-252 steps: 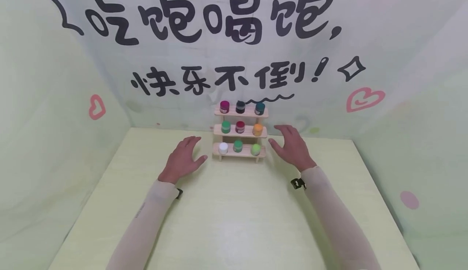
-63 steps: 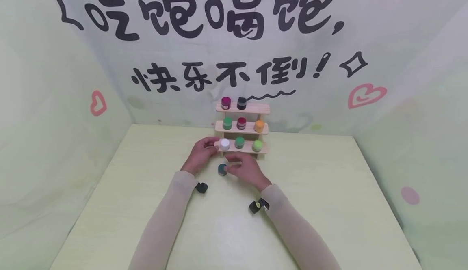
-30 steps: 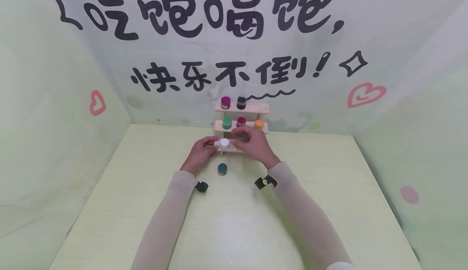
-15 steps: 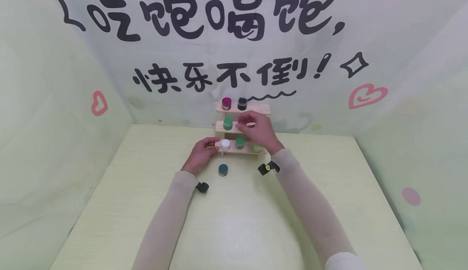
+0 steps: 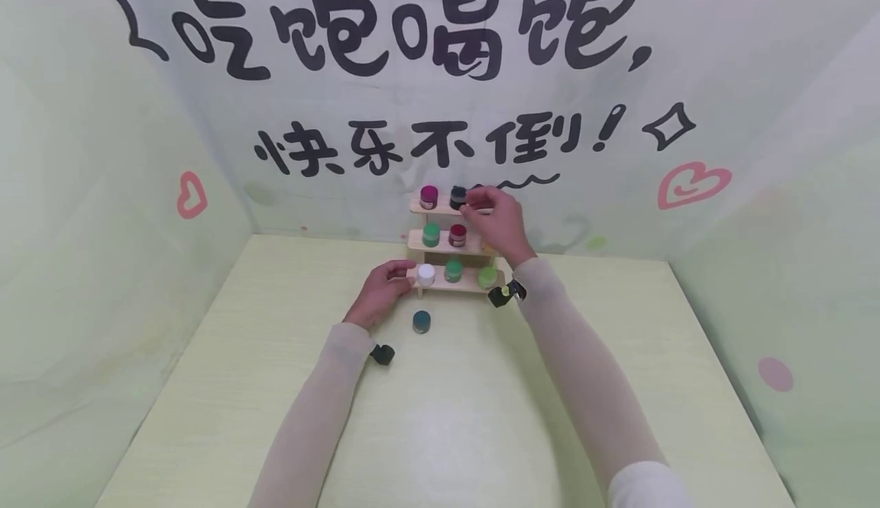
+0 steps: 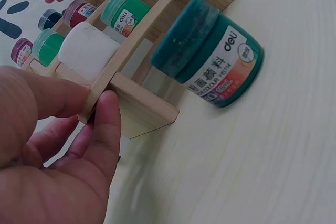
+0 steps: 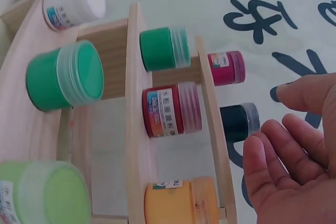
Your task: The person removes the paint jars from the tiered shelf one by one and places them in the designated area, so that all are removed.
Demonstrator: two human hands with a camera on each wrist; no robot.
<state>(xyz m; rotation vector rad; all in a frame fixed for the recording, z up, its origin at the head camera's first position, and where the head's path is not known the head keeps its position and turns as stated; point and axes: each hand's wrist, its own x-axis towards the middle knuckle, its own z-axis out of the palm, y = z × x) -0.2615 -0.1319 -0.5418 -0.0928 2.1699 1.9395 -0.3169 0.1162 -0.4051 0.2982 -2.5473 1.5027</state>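
A three-tier wooden display rack [image 5: 440, 286] bears small paint jars. With thumb and fingers my left hand [image 5: 380, 291] pinches the left end of its bottom shelf, beside a white jar [image 6: 88, 51]. At the top shelf, my right hand [image 5: 500, 221] reaches to a black jar [image 7: 239, 121]; thumb and fingers stand apart, fingertips close to its lid. Whether they touch cannot be told. A magenta jar [image 5: 429, 196] is left of the black one. A teal jar [image 6: 210, 51] stands upright on the table in front of the rack.
The middle shelf holds a green jar [image 5: 431, 234], a dark red jar [image 5: 457, 235] and an orange jar [image 7: 181, 203], partly hidden in the head view. Another green jar [image 5: 453, 270] and a light green jar [image 5: 486, 276] share the bottom shelf. A printed cloth [image 5: 330, 95] hangs right behind.
The teal jar went from the top shelf's right end to the table; my right hand released it, then rose past the lower shelves to the black jar. My left hand came to the rack and stays there.
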